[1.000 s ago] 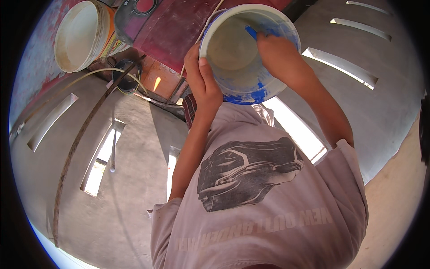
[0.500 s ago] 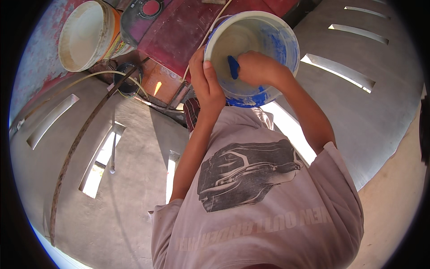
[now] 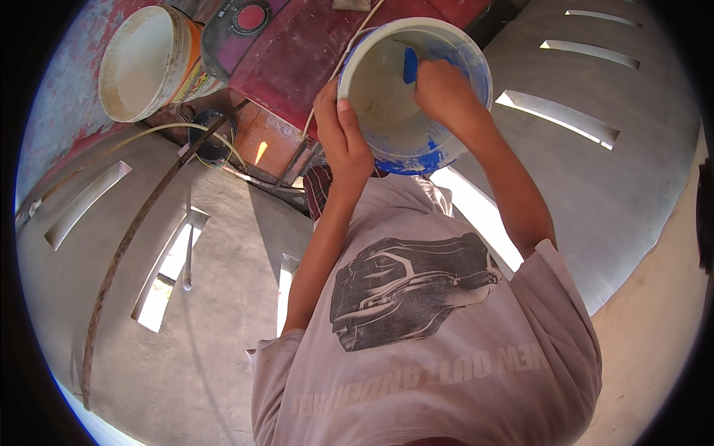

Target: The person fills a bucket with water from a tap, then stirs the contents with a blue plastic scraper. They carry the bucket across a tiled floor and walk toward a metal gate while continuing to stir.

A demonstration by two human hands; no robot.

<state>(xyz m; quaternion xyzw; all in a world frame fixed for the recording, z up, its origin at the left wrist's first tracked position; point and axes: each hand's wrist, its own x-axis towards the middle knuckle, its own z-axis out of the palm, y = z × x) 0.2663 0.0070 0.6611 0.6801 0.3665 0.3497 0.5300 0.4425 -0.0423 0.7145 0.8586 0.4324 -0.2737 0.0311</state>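
Note:
A blue bucket (image 3: 430, 159), smeared with whitish paste, is tilted with its mouth toward me. My left hand (image 3: 344, 134) is closed on its near-left rim, the thumb over the edge and the fingers around the outside. Inside the mouth, my right hand (image 3: 445, 91) is closed around a tool with a blue handle (image 3: 410, 65). The end of that handle sticks out beside the thumb side of the fist; the tool's working end is hidden. Pale paste (image 3: 383, 89) coats the inner wall and bottom.
At the upper left stands a whitish and orange bucket (image 3: 177, 63) beside a dark red machine or cabinet (image 3: 279, 63) with a round red knob. A small black container (image 3: 212, 130) is below them. A long rod (image 3: 130, 249) and a hose (image 3: 160, 128) cross the left side. Slotted grey panels flank me.
My right hand and the blue-handled tool have moved up and a little right, toward the far side of the bucket. The handle has turned. My left hand stays on the rim.

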